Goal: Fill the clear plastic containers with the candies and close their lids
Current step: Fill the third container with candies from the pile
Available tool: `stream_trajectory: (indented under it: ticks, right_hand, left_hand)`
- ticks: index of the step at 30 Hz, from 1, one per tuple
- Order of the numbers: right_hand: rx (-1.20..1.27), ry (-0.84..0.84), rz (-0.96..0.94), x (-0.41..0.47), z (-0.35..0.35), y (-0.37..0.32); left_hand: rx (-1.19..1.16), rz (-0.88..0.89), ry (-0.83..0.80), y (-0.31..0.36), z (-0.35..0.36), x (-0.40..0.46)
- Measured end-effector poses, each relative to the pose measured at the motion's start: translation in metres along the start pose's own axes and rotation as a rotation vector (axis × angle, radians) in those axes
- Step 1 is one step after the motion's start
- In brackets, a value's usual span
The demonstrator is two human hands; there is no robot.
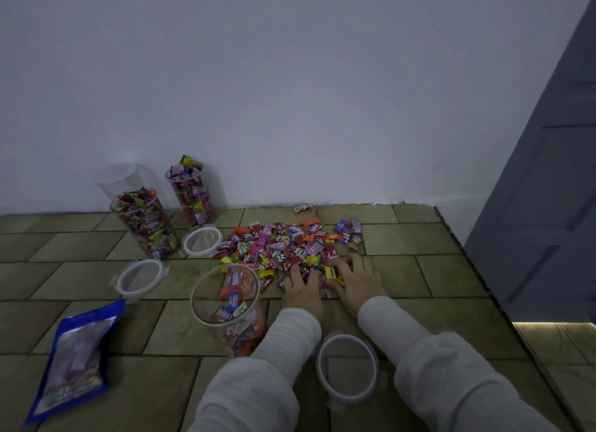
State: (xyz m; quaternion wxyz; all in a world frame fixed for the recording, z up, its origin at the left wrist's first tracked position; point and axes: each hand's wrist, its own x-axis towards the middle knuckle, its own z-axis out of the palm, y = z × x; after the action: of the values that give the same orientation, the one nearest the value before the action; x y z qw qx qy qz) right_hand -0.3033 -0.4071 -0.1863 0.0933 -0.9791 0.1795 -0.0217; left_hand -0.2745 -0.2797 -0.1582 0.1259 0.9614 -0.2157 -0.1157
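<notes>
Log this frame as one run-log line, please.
phase: gathering | hands: both on candy pile | near container: partly filled, open | two far containers: full, unlidded | lids: three loose

The fingertips of the left hand and the right hand are sinking into the near edge of the candy pile, so whether they are pinching any wrappers cannot be told. The left sleeve is covering the near side of the container just left of the hands. Both sleeves are running off the bottom edge. Farther left of the hands, the print on the blue bag is blurring beyond reading.
</notes>
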Motion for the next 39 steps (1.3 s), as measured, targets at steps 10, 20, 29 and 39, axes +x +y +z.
stream_trajectory:
  ticks: [10,20,29,39]
  right_hand:
    - [0.151,-0.061,0.036,0.000,-0.008,-0.007]
    - [0.669,0.083,0.093,-0.014,-0.037,-0.006]
    - [1.155,0.181,0.207,-0.016,-0.060,-0.021]
    - [1.355,0.338,0.228,-0.005,-0.097,-0.050]
  left_hand:
    - [-0.056,-0.014,-0.026,0.010,-0.013,0.002]
    - [-0.251,0.005,0.109,0.014,-0.029,-0.010]
    - [-0.460,0.120,0.342,0.034,-0.059,-0.015]
    - [-0.602,0.280,0.622,0.042,-0.115,-0.035]
